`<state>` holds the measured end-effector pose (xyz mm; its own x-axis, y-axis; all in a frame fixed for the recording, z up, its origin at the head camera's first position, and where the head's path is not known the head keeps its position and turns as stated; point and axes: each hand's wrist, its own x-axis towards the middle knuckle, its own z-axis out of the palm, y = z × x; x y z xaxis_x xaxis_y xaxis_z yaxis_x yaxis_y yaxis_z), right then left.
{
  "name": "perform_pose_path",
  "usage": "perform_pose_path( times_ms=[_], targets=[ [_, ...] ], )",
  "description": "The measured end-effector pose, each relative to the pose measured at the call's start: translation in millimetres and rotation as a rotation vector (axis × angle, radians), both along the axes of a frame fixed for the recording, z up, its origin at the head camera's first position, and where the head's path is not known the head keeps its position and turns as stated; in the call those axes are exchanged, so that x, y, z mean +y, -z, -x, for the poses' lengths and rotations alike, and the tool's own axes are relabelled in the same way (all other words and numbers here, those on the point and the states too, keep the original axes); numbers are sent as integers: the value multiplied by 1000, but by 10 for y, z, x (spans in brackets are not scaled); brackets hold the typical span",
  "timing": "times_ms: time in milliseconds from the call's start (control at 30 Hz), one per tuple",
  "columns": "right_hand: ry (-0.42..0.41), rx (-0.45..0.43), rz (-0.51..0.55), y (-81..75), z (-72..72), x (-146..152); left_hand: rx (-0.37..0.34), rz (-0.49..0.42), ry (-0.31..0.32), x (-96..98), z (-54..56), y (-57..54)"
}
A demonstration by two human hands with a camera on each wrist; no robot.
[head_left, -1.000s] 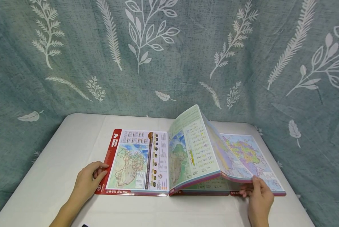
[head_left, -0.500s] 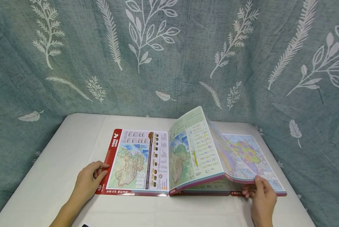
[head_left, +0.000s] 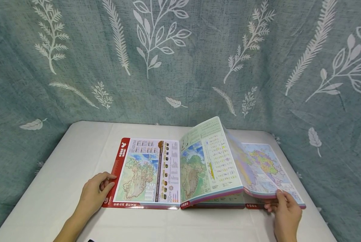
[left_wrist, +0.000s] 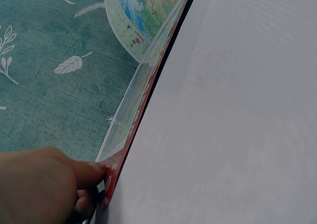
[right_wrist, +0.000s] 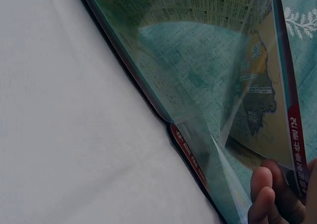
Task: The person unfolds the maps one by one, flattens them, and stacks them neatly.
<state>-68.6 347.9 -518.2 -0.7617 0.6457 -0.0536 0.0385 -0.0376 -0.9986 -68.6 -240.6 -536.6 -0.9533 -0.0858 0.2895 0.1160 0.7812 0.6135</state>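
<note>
A glossy folding map (head_left: 138, 174) with a red border lies partly spread on the table. Its left panel is flat, while the middle panels rise in a ridge. With thumb and fingers, my left hand (head_left: 95, 189) pinches the map's red left edge; in the left wrist view the thumb sits on the red corner (left_wrist: 113, 172). On the other side, my right hand (head_left: 286, 211) pinches the lower corner of a raised panel (head_left: 259, 183), holding it above another flat map panel (head_left: 268, 163). The right wrist view shows fingertips (right_wrist: 261, 179) under that lifted panel.
The map rests on a white-covered table (head_left: 168, 225). Behind and at both sides hangs a green-grey cloth (head_left: 180, 90) printed with white leaves. A small dark object (head_left: 91, 240) shows at the lower frame edge.
My right hand has moved rightward with the panel corner. The raised ridge has shifted right and sunk slightly, covering more of the right panel. My left hand stays in place.
</note>
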Motion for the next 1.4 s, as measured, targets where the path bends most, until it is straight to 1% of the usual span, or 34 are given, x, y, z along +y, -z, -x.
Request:
perform_pose_path(
  times_ms=[167, 533, 867, 1133, 1267, 1400],
  targets=[
    [-2, -34, -22, -20, 17, 47, 10, -2, 0, 2, 1, 2],
    [39, -71, -58, -30, 27, 162, -14, -5, -14, 15, -9, 3],
    [69, -79, -37, -13, 11, 339, -11, -4, -15, 11, -21, 6],
    [92, -105, -27, 4, -15, 471, 0, -3, -7, -6, -15, -6],
    [110, -121, 0, 10, -26, 538, 0, -1, -3, -9, -12, 0],
    [116, -184, -9, 12, -36, 623, 8, 2, 1, -8, -10, 5]
  ],
)
